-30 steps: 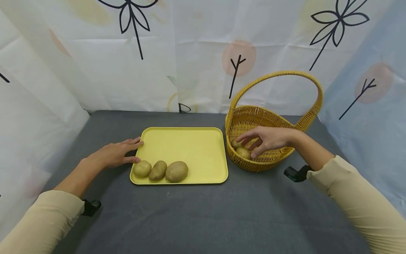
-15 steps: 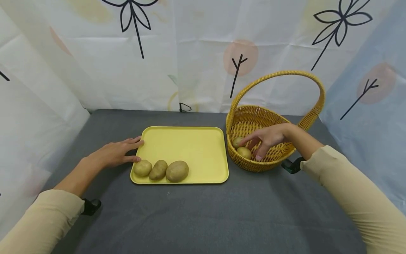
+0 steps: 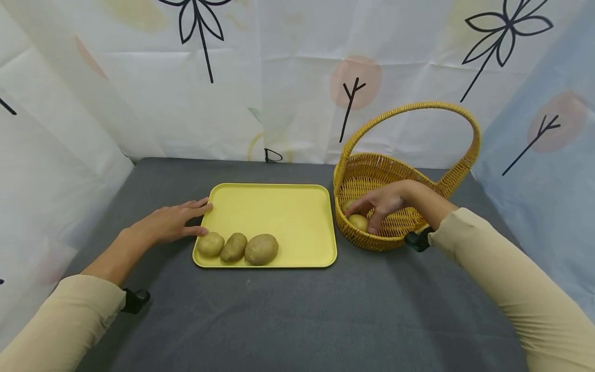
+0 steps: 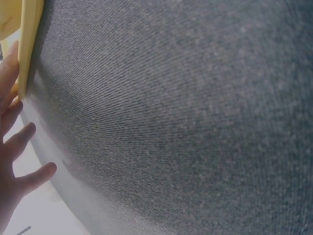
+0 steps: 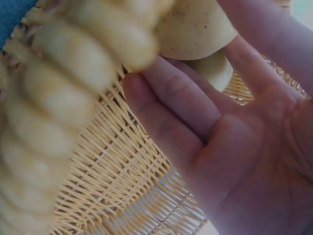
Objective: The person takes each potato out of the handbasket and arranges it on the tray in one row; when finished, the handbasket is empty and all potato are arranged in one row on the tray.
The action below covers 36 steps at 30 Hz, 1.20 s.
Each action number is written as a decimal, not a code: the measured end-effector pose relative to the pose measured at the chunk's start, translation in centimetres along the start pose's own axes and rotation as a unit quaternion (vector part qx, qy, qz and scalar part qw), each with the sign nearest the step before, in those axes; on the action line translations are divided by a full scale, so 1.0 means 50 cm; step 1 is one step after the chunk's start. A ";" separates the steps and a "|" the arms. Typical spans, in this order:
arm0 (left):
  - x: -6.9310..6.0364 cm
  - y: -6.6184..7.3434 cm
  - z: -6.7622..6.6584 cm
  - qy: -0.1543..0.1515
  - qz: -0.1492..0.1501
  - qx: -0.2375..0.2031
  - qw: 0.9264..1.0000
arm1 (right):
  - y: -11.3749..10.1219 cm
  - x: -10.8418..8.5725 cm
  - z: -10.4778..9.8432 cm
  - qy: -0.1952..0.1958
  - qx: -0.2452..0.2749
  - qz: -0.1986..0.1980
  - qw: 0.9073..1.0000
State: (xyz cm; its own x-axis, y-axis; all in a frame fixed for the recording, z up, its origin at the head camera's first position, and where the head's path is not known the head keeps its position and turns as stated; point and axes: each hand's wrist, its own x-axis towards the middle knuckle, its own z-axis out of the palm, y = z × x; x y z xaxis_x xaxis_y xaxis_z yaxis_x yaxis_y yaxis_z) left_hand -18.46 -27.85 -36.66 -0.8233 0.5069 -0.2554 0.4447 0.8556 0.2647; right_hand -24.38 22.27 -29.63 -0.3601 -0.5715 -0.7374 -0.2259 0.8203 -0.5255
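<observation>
On the yellow tray, three potatoes stand in a row along its near left edge: a round one, a narrower one and a larger one. My left hand rests with spread fingers on the tray's left rim. Inside the wicker basket, my right hand has its thumb and fingers around the nearer potato. Another potato lies behind, partly hidden by the fingers. The right wrist view shows the gripped potato against the fingers.
The basket's tall arched handle rises above my right hand. A dark grey cloth covers the table, and patterned white curtains hang at the back and sides.
My right hand has shifted over the nearer potato in the basket, and its thumb and fingers have closed around it. The left hand stays on the tray's rim.
</observation>
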 end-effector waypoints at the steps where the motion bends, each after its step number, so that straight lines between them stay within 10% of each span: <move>1: 0.000 0.000 0.000 0.000 0.000 -0.001 1.000 | -0.001 0.000 0.001 0.003 -0.004 0.000 1.000; 22: -0.002 0.004 -0.004 -0.003 -0.005 -0.003 1.000 | -0.006 -0.040 0.000 0.035 0.016 -0.106 0.994; 36: 0.001 0.003 -0.003 -0.001 -0.006 -0.004 1.000 | -0.040 -0.067 0.041 0.133 0.088 -0.244 0.956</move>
State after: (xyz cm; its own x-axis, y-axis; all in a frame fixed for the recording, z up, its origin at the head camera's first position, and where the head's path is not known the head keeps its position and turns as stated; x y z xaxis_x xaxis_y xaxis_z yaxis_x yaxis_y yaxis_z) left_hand -18.48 -27.72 -36.50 -0.8275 0.4971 -0.2611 0.4323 0.8607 0.2687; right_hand -20.86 22.51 -26.98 -0.4728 -0.8407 -0.2640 -0.2777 0.4265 -0.8608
